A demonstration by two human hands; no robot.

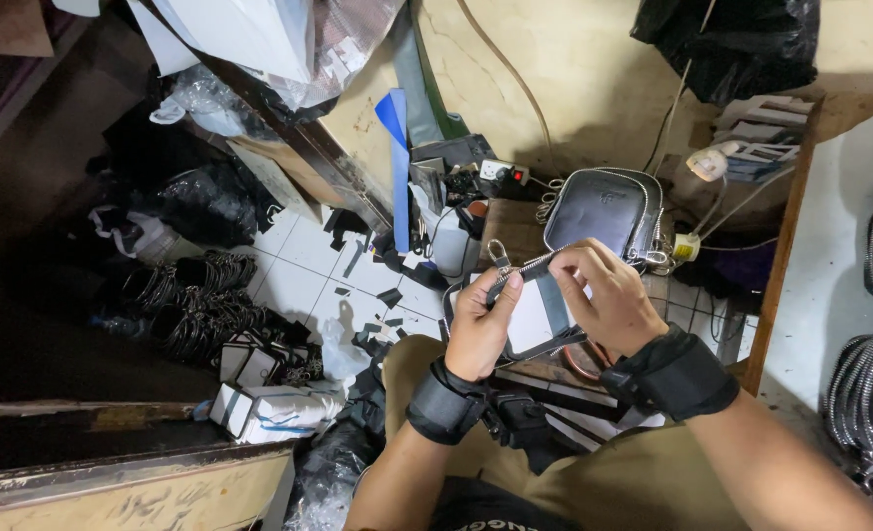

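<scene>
So, pouch panel (535,320) pinched by left hand (481,329), zipper tape (530,264) gripped by right hand (608,295), kept taut for lining up. 1 finished pouch (603,211) parked behind.

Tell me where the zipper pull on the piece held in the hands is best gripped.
Pinch the metal zipper pull by its looped tab, coming from the upper left. It sticks out free beyond the left hand, while the right hand covers the zipper farther along.

Bare forearms, black wrist straps, olive trousers.
Left hand (482,329) and right hand (608,295) ungloved; wide black band on each wrist, no sleeves showing; black shirt hem with pale lettering at near edge.
</scene>
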